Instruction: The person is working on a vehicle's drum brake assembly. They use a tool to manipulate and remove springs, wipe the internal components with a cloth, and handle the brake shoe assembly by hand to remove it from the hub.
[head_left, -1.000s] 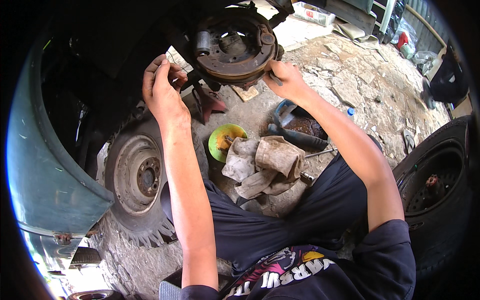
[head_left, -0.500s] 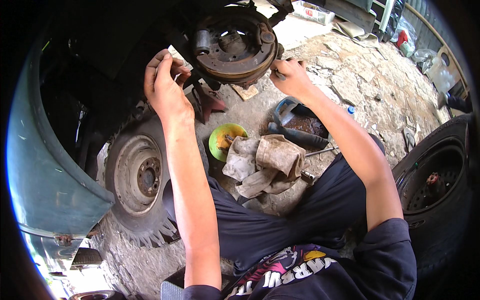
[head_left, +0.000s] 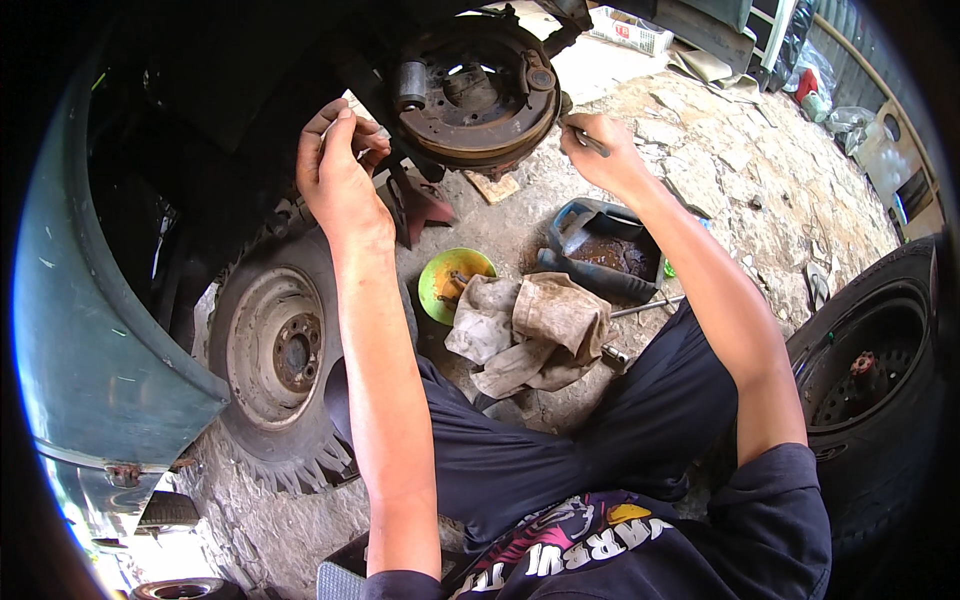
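Note:
A rusty drum brake assembly (head_left: pixel 478 135) with curved shoes and a silver cylinder (head_left: pixel 411 84) hangs at the top middle, its drum off. Left of its lower rim, my left hand (head_left: pixel 345 185) is raised with the fingers curled together. A small pale piece (head_left: pixel 383 132) shows at those fingertips; its kind is unclear. My right hand (head_left: pixel 608 158) is at the right side of the brake, closed round a slim dark metal tool (head_left: pixel 592 144), whose far end I cannot make out.
Between my legs lie dirty rags (head_left: pixel 560 320), a yellow-green bowl (head_left: pixel 440 285) and a cut-open blue container (head_left: pixel 600 285) of dark liquid. A red stand (head_left: pixel 425 205) is under the car. A wheel (head_left: pixel 275 350) lies left, another tyre (head_left: pixel 870 370) right. A car panel (head_left: pixel 110 330) curves at far left.
My right hand has shifted right, slightly away from the brake, and more of the slim tool shows. A pale piece now shows at my left fingertips.

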